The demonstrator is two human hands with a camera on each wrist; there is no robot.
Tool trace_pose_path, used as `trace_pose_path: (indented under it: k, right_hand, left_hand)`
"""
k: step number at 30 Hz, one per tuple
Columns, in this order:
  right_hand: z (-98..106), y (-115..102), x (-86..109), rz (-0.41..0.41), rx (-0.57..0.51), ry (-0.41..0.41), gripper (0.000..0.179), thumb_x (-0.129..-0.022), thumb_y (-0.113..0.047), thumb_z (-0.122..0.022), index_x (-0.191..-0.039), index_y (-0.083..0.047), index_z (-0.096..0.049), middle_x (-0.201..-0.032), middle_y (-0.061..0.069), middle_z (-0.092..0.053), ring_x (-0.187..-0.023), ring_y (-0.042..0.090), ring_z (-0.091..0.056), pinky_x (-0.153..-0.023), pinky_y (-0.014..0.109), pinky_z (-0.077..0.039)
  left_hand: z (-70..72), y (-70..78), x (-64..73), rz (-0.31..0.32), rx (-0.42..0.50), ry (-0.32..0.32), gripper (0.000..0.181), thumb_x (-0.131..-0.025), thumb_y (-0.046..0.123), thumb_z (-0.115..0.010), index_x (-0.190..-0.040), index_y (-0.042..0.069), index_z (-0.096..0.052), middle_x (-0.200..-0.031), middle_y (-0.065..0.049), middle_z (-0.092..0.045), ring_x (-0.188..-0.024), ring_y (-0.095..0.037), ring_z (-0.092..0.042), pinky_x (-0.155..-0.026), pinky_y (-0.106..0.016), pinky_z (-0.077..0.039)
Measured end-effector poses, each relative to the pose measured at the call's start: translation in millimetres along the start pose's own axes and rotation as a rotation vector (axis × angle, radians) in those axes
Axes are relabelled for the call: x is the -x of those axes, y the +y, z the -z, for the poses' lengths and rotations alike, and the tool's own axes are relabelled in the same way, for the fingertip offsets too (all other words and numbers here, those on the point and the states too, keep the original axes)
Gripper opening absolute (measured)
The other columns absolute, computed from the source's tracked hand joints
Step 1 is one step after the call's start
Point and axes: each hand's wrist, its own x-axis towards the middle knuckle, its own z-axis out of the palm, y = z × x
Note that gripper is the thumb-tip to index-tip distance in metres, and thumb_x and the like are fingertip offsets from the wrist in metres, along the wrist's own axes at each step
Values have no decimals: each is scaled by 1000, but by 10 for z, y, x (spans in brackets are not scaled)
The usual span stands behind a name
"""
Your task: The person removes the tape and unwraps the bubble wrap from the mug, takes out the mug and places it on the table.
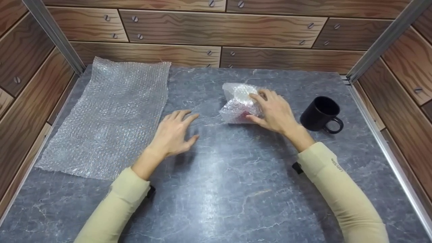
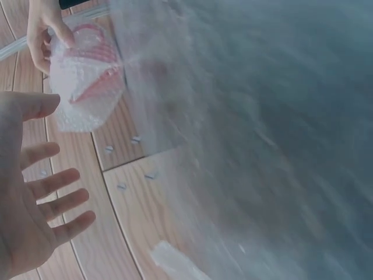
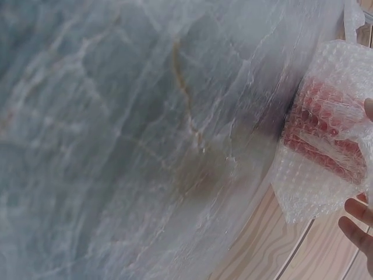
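Note:
A red item wrapped in bubble wrap sits on the table right of centre; the plastic hides its exact kind. My right hand grips its right side, thumb on the near side and fingers over the top. In the right wrist view, red shows through the bubbles of the package, with fingertips at its edge. My left hand hovers over the table with fingers spread and nothing in it. Beside it on the left lies a large flat sheet of bubble wrap.
A black mug stands upright at the right, its handle toward the near right, close to my right wrist. The grey marbled table is bordered by wood-patterned panels and metal rails.

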Motion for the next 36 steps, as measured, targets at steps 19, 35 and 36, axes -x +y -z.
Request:
trace_pose_path:
  k: [19, 35, 36]
  right_hand:
    - [25, -138, 105, 56, -28, 45, 69, -92, -57, -73, -144, -15, -59, -137, 21, -61, -113, 41, -64, -92, 53, -59]
    - [48, -285, 194, 100, -28, 60, 69, -91, -58, -74, -144, -16, -60, -138, 20, -62, -113, 40, -65, -89, 52, -61]
    - [50, -295, 198, 102, -26, 59, 69, -91, -58, -74, -144, -16, -60, -138, 20, -62, -113, 39, -65, -89, 52, -62]
  left_hand:
    - [-128, 230, -463, -110, 66, 93, 63, -95, 40, -71, -152, 17, -54, -154, -14, -57, -140, -37, -56, -121, -52, -46]
    - [-139, 414, -613, -221, 55, 200, 59, -95, 38, -74, -146, 14, -60, -151, -14, -60, -140, -36, -57, -121, -52, -46]
    - [-135, 421, -618, -222, 59, 194, 59, -95, 38, -74, -146, 15, -60, -151, -14, -60, -141, -35, -57, -122, -52, -46]
